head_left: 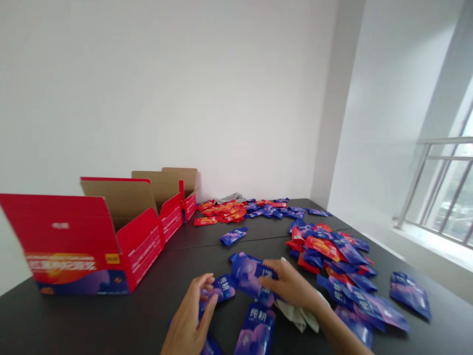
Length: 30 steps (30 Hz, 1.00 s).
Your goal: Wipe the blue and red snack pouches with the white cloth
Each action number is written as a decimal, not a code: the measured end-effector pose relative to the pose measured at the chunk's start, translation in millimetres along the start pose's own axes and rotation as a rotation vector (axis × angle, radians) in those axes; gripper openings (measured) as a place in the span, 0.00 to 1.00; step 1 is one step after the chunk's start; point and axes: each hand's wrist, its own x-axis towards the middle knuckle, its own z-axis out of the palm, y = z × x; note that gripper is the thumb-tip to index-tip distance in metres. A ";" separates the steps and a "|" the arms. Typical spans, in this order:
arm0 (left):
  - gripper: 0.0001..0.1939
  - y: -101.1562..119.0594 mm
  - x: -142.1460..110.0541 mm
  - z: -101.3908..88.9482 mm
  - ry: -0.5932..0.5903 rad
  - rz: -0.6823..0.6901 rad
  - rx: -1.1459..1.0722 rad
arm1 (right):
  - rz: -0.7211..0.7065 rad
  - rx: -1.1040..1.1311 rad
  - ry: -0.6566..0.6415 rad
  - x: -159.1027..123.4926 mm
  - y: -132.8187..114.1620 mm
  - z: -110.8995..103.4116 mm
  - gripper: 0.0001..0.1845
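Observation:
My right hand [283, 281] grips a blue snack pouch [247, 276] with purple round shapes and white lettering, raised a little over the table. Other pouch edges show behind it; I cannot tell whether they are held too. My left hand [194, 310] is to the left, its thumb and fingers curved and apart, right beside another blue pouch [223, 288] and partly covering it. Between my hands, nearer me, a blue pouch [254, 330] lies flat. A further blue pouch [210, 346] is mostly hidden below my left hand. Under my right wrist is a crumpled white cloth [297, 314].
Red cartons with raised flaps stand in a row at the left, the nearest carton [74, 246] largest. A mixed heap of red and blue pouches [328, 246] lies right on the black table [192, 254]. More red pouches [225, 211] lie near the wall. One blue pouch [233, 236] lies mid-table.

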 end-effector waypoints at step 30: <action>0.36 -35.0 7.6 -0.5 -0.372 -0.163 0.259 | -0.036 -0.426 -0.144 -26.4 16.3 0.5 0.36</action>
